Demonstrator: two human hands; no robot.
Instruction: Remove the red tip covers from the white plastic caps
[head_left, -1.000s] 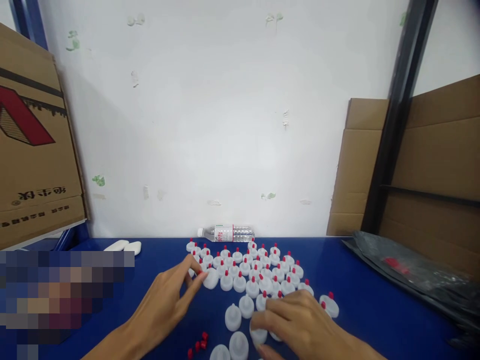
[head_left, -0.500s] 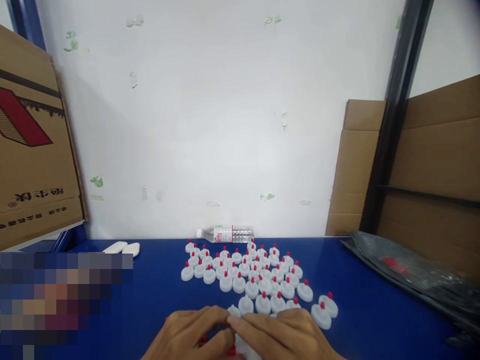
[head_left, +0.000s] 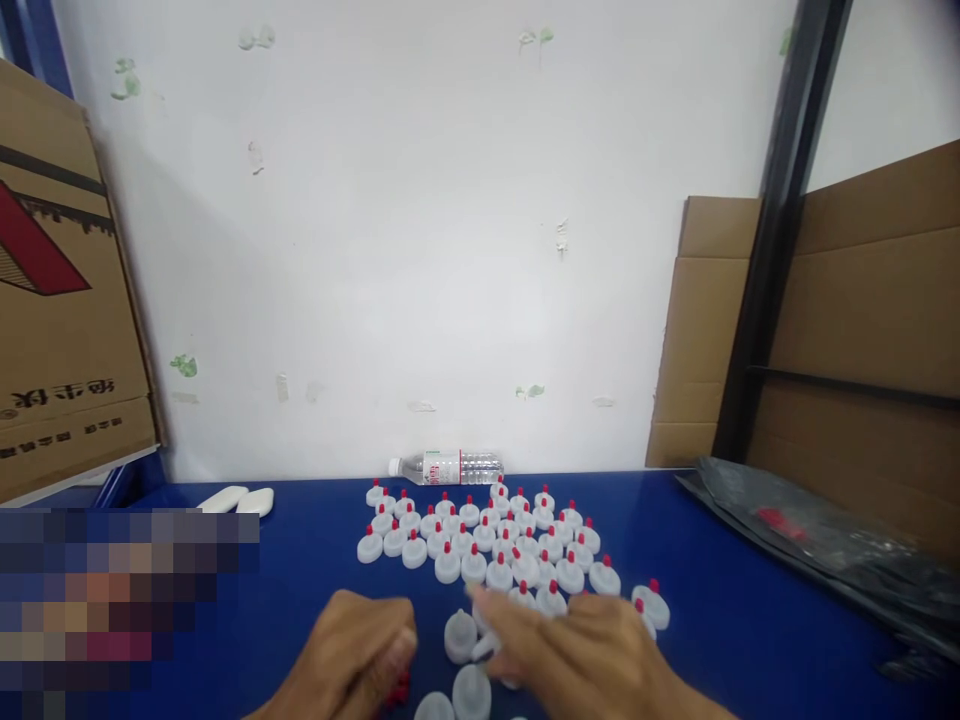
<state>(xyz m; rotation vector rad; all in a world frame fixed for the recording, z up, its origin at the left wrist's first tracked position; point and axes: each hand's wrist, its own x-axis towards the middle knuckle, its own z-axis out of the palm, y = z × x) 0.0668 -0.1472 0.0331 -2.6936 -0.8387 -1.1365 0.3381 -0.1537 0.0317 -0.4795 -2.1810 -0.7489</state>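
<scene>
My left hand (head_left: 364,650) is curled closed low in the middle of the view, and whatever its fingers hold is hidden. Small red tips (head_left: 400,690) lie just below its fingers. My right hand (head_left: 577,650), partly blurred, closes thumb and index finger around a white spouted cap (head_left: 486,645), whose spout pokes out to the left. Between the hands are white caps with bare spouts (head_left: 460,636), and another white cap (head_left: 472,692) lies nearer to me. Beyond, many white caps with red tips (head_left: 473,564) stand spread over the blue table (head_left: 300,570).
A clear plastic bottle (head_left: 450,467) lies against the wall. Two white rounded objects (head_left: 255,502) rest at back left. A dark plastic bag (head_left: 810,540) with red bits lies at right. Cardboard boxes (head_left: 67,300) stand at left and right; the lower left is pixelated.
My hands were together over the near caps and have moved apart, the left one leftward. White caps without red tips now show between them. The view has shifted slightly.
</scene>
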